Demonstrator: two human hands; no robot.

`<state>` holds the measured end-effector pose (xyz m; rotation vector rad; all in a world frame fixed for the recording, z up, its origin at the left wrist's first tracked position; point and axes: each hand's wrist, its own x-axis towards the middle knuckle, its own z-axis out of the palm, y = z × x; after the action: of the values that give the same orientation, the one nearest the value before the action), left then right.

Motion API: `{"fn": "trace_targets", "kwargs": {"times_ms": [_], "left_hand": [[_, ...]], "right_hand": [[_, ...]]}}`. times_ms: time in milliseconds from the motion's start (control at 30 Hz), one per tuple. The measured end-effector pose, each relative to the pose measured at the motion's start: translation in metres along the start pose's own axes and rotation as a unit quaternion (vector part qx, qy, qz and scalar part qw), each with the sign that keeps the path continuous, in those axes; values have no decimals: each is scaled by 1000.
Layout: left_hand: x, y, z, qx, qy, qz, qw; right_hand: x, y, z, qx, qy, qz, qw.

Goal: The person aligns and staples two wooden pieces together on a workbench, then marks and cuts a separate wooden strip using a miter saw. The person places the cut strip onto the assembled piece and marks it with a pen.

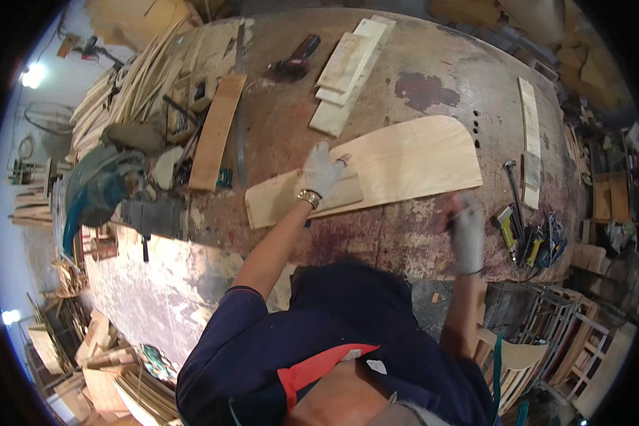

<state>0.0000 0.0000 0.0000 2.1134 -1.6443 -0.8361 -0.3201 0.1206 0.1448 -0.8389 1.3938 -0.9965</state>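
Observation:
A long pale wooden board (419,153) with a rounded right end lies slantwise in front of me on the worn workbench. On its left half sits a smaller flat wood piece (346,190). My left hand (321,174), gloved with the fingertips bare and a watch at the wrist, presses across both; its fingers curl at the board's far edge and the thumb points right. Just off the board's near right corner is my gloved right hand (466,238). Motion smears its fingers, and a reddish blur there hides whether it holds anything.
On the workbench (277,106) lie a drill (298,58), stacked pale planks (351,74), a brown plank (219,131) and a narrow strip (530,142). A hammer (512,188) and yellow-handled tools (534,245) lie at right. A green power saw (96,195) stands at left.

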Motion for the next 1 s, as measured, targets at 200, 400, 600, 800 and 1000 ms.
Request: {"fn": "trace_targets", "kwargs": {"times_ms": [200,400,600,800,1000], "left_hand": [[97,-19,33,202,142,67,967],[121,-15,26,274,80,51,957],[113,8,-29,-65,-101,47,992],[-36,25,-11,-209,-193,-32,958],[-127,17,12,-254,-170,33,952]], "right_hand": [[-28,59,27,-9,-15,103,995],[-13,69,32,0,22,136,990],[34,50,39,-127,23,-19,991],[118,38,93,-103,3,14,995],[138,89,108,-73,97,11,993]]}}
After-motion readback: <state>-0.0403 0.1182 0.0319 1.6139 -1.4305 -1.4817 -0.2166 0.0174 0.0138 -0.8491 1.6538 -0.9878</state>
